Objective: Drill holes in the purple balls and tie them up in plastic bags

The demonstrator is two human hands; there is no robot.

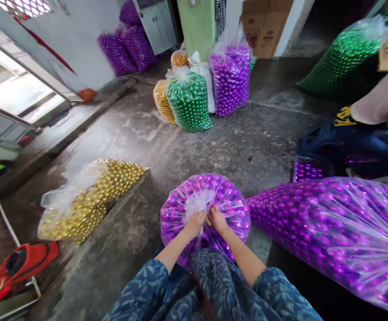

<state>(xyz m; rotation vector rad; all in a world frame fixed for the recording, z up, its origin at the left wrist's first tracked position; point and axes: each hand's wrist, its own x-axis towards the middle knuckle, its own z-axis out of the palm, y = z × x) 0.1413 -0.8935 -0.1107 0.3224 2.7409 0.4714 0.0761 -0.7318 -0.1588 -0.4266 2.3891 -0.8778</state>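
A clear plastic bag (174, 209) full of shiny purple balls stands right in front of me, its neck gathered at the top. My left hand (196, 223) is closed on the bunched neck, from which whitish plastic (199, 200) puffs up. At the same neck my right hand (217, 219) pinches a thin yellow tie (208, 220), which shows between the two hands. The fingertips are partly hidden, so how the tie runs round the neck cannot be made out.
Close on the right lies a large bag of purple balls (301, 218). Gold-ball bags (90, 205) lie at left near a red machine (26, 263). Ahead stand a green-ball bag (189, 102) and a purple-ball bag (230, 80). Another person's leg (381, 100) shows at right.
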